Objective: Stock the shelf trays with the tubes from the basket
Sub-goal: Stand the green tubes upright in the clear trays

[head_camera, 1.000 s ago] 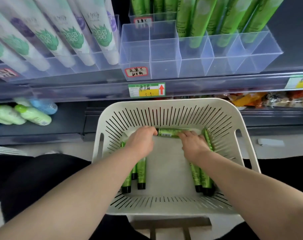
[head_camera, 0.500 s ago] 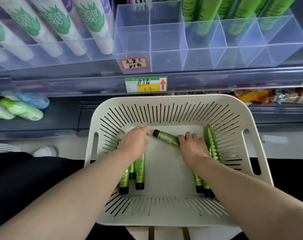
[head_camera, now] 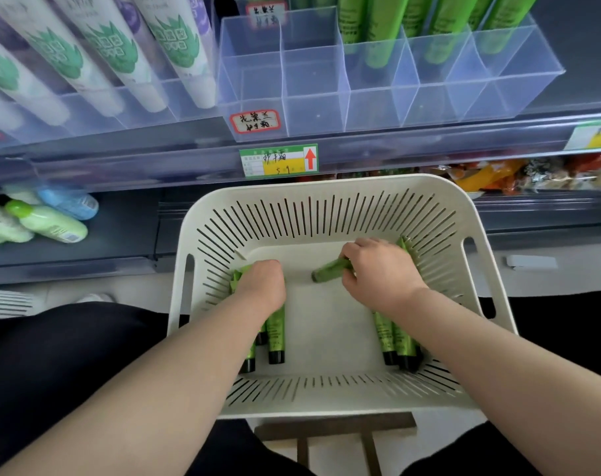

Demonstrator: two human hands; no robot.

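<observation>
A white slotted basket (head_camera: 326, 197) sits in front of me with green black-capped tubes along both sides. My right hand (head_camera: 378, 273) grips one green tube (head_camera: 328, 271), raised off the floor with its cap pointing left. My left hand (head_camera: 263, 285) lies curled over the group of tubes (head_camera: 275, 338) on the left side; whether it grips one is hidden. More tubes (head_camera: 396, 341) lie under my right wrist. Above, a clear divided shelf tray (head_camera: 312, 101) has bare front cells on its left and green tubes (head_camera: 381, 36) standing further right.
White tubes with green leaf prints (head_camera: 120, 53) fill the tray at upper left. A price tag (head_camera: 278, 160) hangs on the shelf rail. Small bottles (head_camera: 48, 221) lie on the lower shelf at left, snack packets (head_camera: 532, 175) at right. The basket rests on a wooden stool (head_camera: 333, 429).
My right hand has lifted the crosswise tube and swung it rightward, away from my left hand. My left hand slid down onto the left tubes. The view tilted slightly upward.
</observation>
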